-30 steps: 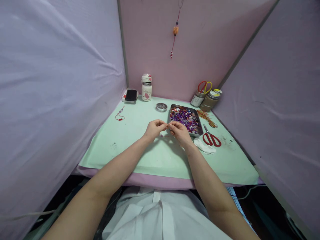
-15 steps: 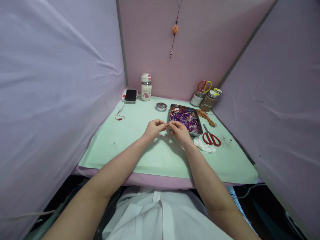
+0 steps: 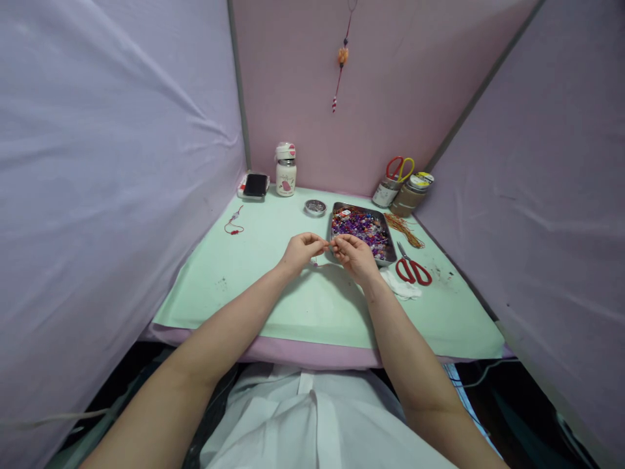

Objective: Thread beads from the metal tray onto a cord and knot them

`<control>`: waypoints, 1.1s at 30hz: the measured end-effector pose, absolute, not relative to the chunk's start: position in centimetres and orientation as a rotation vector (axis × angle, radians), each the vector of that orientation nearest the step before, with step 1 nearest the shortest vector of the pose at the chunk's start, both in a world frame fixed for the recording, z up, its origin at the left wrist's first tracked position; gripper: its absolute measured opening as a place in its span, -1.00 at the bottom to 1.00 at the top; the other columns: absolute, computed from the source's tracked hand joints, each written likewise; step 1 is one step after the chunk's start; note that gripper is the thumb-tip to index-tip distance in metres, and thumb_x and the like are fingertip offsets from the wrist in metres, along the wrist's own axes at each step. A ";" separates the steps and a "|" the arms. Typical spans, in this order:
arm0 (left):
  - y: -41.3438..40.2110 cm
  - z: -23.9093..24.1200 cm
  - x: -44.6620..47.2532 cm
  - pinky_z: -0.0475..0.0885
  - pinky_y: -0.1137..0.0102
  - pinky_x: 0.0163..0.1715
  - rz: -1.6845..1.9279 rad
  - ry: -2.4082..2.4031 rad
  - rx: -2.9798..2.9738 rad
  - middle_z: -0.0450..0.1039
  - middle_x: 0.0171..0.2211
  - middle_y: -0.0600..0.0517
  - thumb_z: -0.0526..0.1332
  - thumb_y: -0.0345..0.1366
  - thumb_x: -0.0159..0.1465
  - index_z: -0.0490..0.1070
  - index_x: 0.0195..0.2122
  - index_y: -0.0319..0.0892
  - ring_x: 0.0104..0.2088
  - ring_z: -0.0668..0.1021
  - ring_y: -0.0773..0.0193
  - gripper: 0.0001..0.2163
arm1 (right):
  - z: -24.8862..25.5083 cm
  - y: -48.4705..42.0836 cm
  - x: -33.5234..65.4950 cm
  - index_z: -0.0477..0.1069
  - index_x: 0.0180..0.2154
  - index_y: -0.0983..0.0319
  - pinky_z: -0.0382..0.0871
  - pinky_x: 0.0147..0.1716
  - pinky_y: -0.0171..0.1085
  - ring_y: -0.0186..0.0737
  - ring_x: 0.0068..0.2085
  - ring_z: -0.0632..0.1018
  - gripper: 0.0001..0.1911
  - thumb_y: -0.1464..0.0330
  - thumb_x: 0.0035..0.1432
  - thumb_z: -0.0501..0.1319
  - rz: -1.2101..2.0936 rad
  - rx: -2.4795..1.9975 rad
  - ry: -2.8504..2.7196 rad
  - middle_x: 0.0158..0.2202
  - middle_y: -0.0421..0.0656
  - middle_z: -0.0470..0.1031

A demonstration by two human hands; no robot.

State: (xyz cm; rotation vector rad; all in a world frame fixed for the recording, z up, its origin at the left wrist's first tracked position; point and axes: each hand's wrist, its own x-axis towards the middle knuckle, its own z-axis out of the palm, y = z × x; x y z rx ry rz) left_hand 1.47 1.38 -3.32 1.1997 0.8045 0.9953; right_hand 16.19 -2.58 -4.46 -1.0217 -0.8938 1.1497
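Note:
My left hand is closed in a pinch just in front of the bead tray. Close beside it on the right, my right hand pinches too, its fingertips almost meeting the left ones. Between them they hold a thin beaded cord, part of which dangles below the left fingers with a small purplish bead. The stretch of cord inside the fingertips is too small to make out. Just behind the right hand lies a metal tray full of purple, orange and clear beads.
Red-handled scissors and a white cloth lie right of the hands. Behind are brown cords, two jars, a round tin, a bottle and a phone. A red beaded bracelet lies left.
My right hand has shifted slightly to the right, opening a small gap between the two sets of fingertips. The left hand stays nearly in place.

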 end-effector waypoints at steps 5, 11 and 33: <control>1.3 -3.2 1.5 0.43 0.26 -0.20 0.999 0.799 1.192 0.51 -0.49 -0.04 0.35 -0.26 -0.03 0.45 -0.52 -0.22 -0.41 0.51 0.30 -0.85 | -4.3 -2.8 16.3 0.42 -0.40 0.18 0.32 -0.44 -0.33 -0.38 -0.45 0.42 -0.70 0.26 -0.21 0.45 1.217 -1.005 -0.834 -0.42 -0.22 0.47; 1.3 -3.2 1.5 0.41 0.26 -0.19 0.991 0.795 1.205 0.52 -0.47 -0.05 0.35 -0.24 -0.03 0.46 -0.50 -0.23 -0.39 0.52 0.28 -0.83 | -4.3 -2.7 16.2 0.43 -0.41 0.19 0.34 -0.44 -0.37 -0.40 -0.45 0.43 -0.70 0.29 -0.23 0.46 1.257 -0.954 -0.786 -0.45 -0.23 0.48; 1.6 -3.6 1.3 0.36 0.32 -0.22 1.006 0.804 1.356 0.51 -0.40 -0.03 0.27 -0.25 0.00 0.49 -0.46 -0.22 -0.36 0.46 0.30 -0.85 | -4.8 -2.8 15.8 0.47 -0.43 0.21 0.27 -0.44 -0.38 -0.43 -0.43 0.37 -0.71 0.30 -0.22 0.49 1.295 -0.939 -0.857 -0.43 -0.26 0.42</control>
